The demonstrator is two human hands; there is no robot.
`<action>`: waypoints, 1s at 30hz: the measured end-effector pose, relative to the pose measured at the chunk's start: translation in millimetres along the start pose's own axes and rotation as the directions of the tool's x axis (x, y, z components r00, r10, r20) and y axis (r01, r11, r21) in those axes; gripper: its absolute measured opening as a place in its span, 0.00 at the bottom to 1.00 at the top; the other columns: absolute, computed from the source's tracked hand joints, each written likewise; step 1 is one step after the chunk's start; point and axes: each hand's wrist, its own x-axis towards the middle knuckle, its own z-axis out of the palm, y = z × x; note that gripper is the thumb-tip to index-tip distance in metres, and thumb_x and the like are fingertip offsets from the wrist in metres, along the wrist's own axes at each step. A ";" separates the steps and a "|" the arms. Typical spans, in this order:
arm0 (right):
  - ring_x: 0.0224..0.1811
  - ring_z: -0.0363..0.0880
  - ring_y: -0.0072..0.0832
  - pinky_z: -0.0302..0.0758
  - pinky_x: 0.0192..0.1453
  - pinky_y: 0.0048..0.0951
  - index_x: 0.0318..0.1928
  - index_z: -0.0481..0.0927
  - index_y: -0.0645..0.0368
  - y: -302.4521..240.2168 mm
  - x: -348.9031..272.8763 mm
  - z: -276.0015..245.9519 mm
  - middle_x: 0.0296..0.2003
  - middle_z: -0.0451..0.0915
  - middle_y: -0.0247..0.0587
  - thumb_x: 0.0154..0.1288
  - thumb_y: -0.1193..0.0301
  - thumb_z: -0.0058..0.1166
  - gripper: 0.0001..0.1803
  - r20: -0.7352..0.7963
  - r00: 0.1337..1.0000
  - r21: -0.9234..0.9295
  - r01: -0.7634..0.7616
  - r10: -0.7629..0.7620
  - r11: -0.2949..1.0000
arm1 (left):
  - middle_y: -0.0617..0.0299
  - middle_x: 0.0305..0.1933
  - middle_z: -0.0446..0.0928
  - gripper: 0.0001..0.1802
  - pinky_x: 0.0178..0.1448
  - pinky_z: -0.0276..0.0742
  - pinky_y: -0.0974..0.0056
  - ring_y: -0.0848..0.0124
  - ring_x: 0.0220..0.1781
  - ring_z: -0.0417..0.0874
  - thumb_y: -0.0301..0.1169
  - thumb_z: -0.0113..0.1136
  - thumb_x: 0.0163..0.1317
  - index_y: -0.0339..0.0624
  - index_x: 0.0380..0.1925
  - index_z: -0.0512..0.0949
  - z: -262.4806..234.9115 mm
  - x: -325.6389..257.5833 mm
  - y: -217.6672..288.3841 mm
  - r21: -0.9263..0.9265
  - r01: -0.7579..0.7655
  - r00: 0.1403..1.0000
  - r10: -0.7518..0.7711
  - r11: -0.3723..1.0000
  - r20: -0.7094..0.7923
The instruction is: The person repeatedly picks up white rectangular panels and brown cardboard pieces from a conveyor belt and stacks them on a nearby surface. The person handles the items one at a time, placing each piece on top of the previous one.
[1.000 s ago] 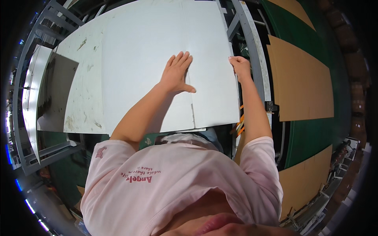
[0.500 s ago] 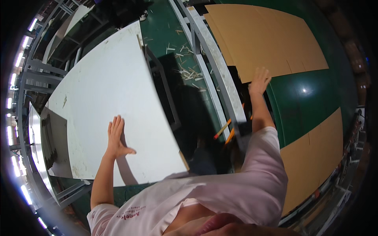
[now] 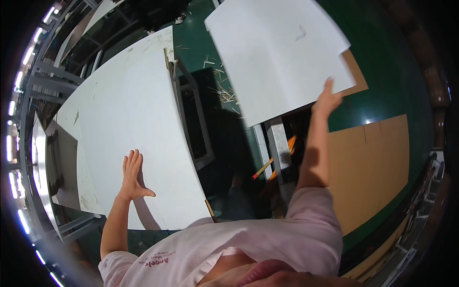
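My left hand (image 3: 132, 177) lies with fingers stretched and thumb out on the large white sheet (image 3: 119, 110) covering the table to my left. On the right, my right hand (image 3: 327, 101) grips the near right edge of a white-faced cardboard sheet (image 3: 277, 57), its thumb on the white side. The fingers beneath are hidden. This sheet hangs over the metal rail and the far end of the conveyor. A strip of brown cardboard (image 3: 355, 76) shows past its right edge.
A brown cardboard sheet (image 3: 370, 167) lies on the green belt (image 3: 377, 103) at right. Between table and conveyor, a metal rail (image 3: 278, 143) and orange-yellow rods (image 3: 272, 162) stick out. Scraps (image 3: 227, 95) litter the green floor. A metal frame (image 3: 198, 119) supports the table.
A white-faced sheet is now in my right hand, covering most of the far brown cardboard and part of the rail. My left hand stays flat on the table's sheet.
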 end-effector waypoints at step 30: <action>0.51 0.74 0.34 0.76 0.53 0.37 0.60 0.67 0.59 -250.9 -493.5 -43.2 0.50 0.74 0.41 0.55 0.83 0.59 0.31 0.741 0.364 0.024 -0.854 0.564 0.519 | 0.57 0.49 0.78 0.20 0.58 0.74 0.58 0.63 0.52 0.78 0.42 0.60 0.59 0.45 0.49 0.77 26.8 -105.2 58.2 -0.456 -0.066 0.984 -0.018 0.887 -0.178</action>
